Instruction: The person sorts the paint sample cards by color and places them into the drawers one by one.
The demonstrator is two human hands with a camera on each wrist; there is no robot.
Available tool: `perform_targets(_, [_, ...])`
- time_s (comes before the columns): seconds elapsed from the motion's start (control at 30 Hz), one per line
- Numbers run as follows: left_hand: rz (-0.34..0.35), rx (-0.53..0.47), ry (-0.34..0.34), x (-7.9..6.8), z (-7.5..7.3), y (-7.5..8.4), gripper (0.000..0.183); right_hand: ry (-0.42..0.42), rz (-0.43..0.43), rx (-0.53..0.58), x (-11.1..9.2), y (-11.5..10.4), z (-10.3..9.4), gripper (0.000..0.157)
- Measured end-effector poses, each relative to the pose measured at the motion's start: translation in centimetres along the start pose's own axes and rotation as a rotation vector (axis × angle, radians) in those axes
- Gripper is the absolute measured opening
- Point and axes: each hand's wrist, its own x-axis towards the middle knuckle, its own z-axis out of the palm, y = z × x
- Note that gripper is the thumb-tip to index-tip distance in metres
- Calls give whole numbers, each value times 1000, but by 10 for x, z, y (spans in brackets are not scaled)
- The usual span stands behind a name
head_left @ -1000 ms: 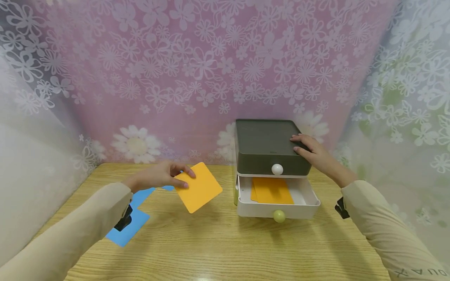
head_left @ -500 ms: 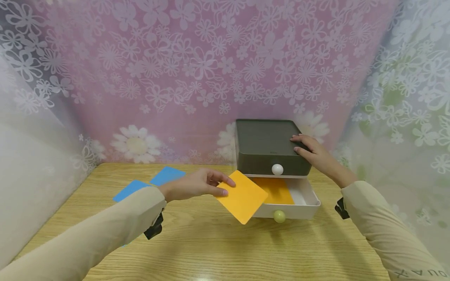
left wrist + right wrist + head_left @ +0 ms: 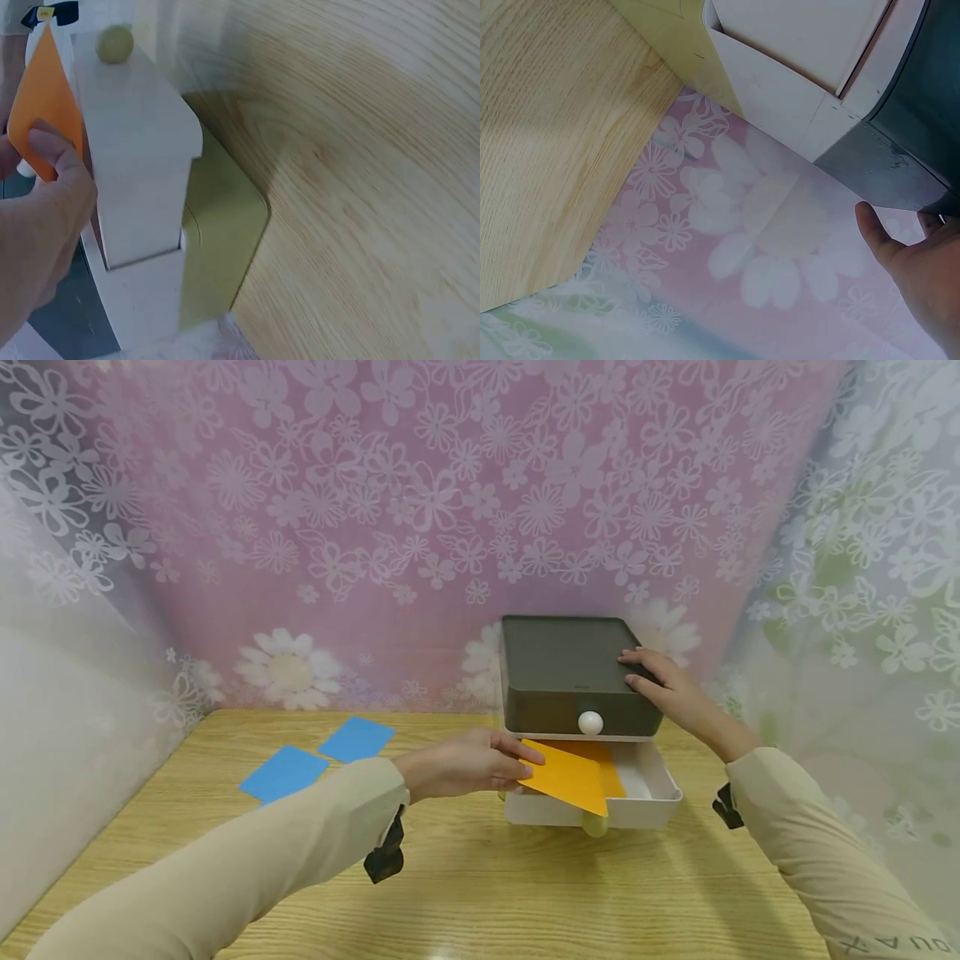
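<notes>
One orange card (image 3: 566,778) is hanging tilted above the open white drawer (image 3: 648,811), its lowest corner pointing to four o'clock in the head view and covering part of the drawer's front; whether it is touching the rim, I cannot tell. The left hand (image 3: 468,766) is pinching it between thumb and fingers at its nine o'clock side, leaving the rest unsupported. Since it is showing no clear sag from that one-sided hold, it is probably behaving like stiffish card: very light, springy rather than floppy, though risking a crease wherever a corner is catching. Its smooth-looking face is perhaps offering little friction, so a gentle pinch close to an edge is seeming the best hold, with a hard squeeze risking a bend. Another orange sheet (image 3: 611,774) is lying in the drawer below. At three o'clock on the dark top (image 3: 566,652), the right hand (image 3: 675,693) is resting with its fingers relaxed and extended. Blue cards (image 3: 357,739) are lying on the desk (image 3: 465,885), toward nine o'clock from the drawer.
</notes>
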Motion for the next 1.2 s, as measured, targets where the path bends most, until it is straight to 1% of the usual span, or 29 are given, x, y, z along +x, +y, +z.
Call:
perform_targets(0.1, [-27,-24,47,7,7,4,27,10,-13,3,1,0,-1,41])
perform_targets(0.27, [-61,-27,164,17,20,10,25,29,-22,1,2,0,-1,39])
perform_targets(0.37, [-72,-18,221,24,28,10,23,35,-19,-4,1,-1,-1,39])
perform_targets(0.53, [-101,29,311,38,38,10,22,15,-6,-12,1,0,-1,41])
perform_targets(0.63, [-101,55,346,47,41,7,24,8,-2,-12,0,0,-1,42])
perform_targets(0.77, [-84,76,372,57,45,2,28,7,-6,-7,0,0,-1,42])
perform_targets(0.9, [-74,94,398,62,49,-2,28,8,-1,-8,0,0,-1,42])
perform_targets(1.0, [-83,102,405,64,51,-3,28,8,-4,-13,0,-1,-1,42])
perform_targets(1.2, [-99,133,390,62,53,-3,30,10,-7,1,0,0,1,42])
